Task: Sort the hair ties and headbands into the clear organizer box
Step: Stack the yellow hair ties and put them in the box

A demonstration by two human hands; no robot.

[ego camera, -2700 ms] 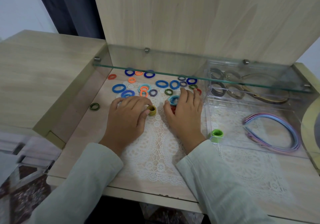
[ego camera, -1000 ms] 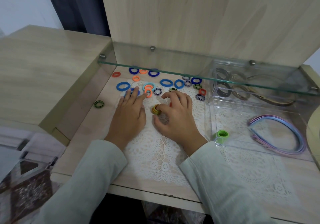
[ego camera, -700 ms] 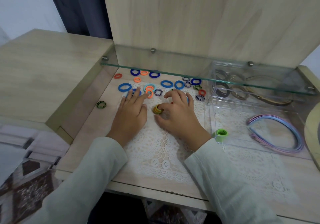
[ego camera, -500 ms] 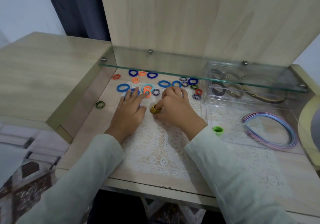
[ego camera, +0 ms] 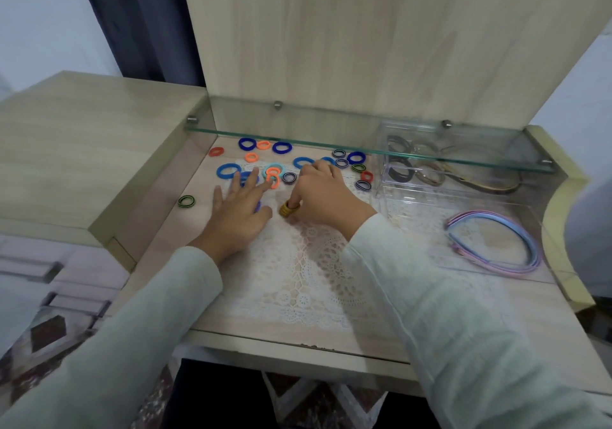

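Desk [ego camera: 231,326] with a lace mat [ego camera: 298,283] at its centre. Loose hair ties [ego camera: 228,171] lie scattered along the mat's rear edge, below the glass shelf [ego camera: 331,130]. A lone hair tie [ego camera: 186,201] lies apart at the left. The organizer box [ego camera: 430,196] stands at the right, with headbands [ego camera: 496,243] in its front compartment and stored hair ties [ego camera: 402,173] in the rear ones. A stack of hair ties [ego camera: 284,210] sits between the left hand [ego camera: 236,215] and the right hand [ego camera: 326,196].

One clear organizer box [ego camera: 417,223], roughly twenty loose hair ties [ego camera: 228,171].
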